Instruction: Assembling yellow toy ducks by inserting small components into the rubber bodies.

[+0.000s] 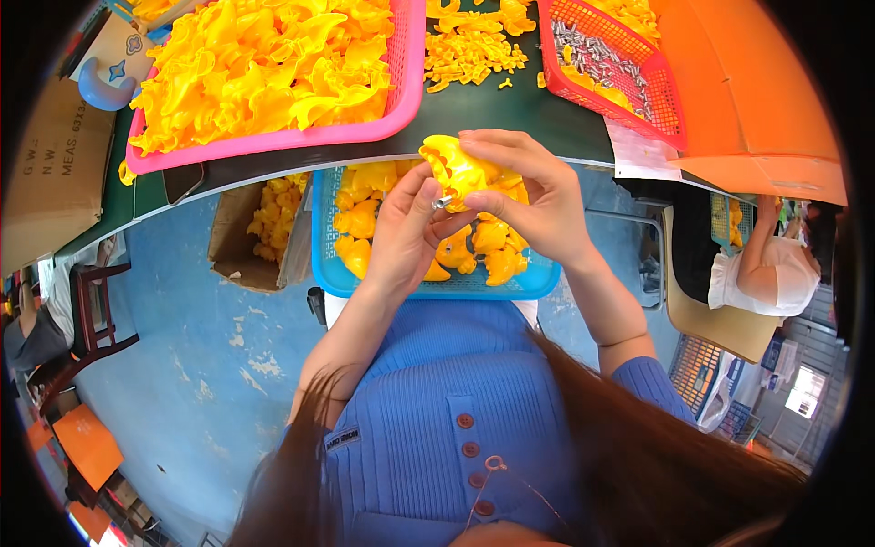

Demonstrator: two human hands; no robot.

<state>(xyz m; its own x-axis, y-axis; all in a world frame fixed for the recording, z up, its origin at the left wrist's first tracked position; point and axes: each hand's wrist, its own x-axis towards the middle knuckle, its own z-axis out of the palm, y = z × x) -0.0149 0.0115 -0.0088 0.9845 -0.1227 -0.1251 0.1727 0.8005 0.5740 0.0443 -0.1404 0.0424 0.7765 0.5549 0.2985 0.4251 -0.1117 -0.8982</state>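
Nearest the lens: blue ribbed top [428, 410] w/ dark red buttons, long dark hair falling over it on both sides. Above that, both forearms rising to meet over a blue basket [538, 281] held at lap level, half full of yellow plastic parts.

Left hand [406, 228] closed narrow — thumb and forefinger pinching a small silver metal pin [443, 202], its tip touching the yellow plastic piece [460, 173]. Right hand [519, 196] wrapped over that piece from the right, fingers curled across its top, thumb under; piece held up between both hands, just above the blue basket and at the near edge of the bench [510, 109].

On the dark green bench: big pink basket [273, 139] at left, heaped w/ yellow moulded shells; loose pile of small yellow bits [469, 50] in the middle; red mesh basket [656, 87] at right holding silver pins plus some yellow bits. Orange board [756, 91] just beside the red basket, far right.

Under the bench, left of the blue basket — open cardboard box [260, 232] w/ more yellow parts. Blue floor [200, 365], paint worn in spots. Large cardboard carton [50, 164] far left, dark wooden chair [96, 310] below it. Another person [775, 269] in a white top at far right, arm bent, well apart from the work.
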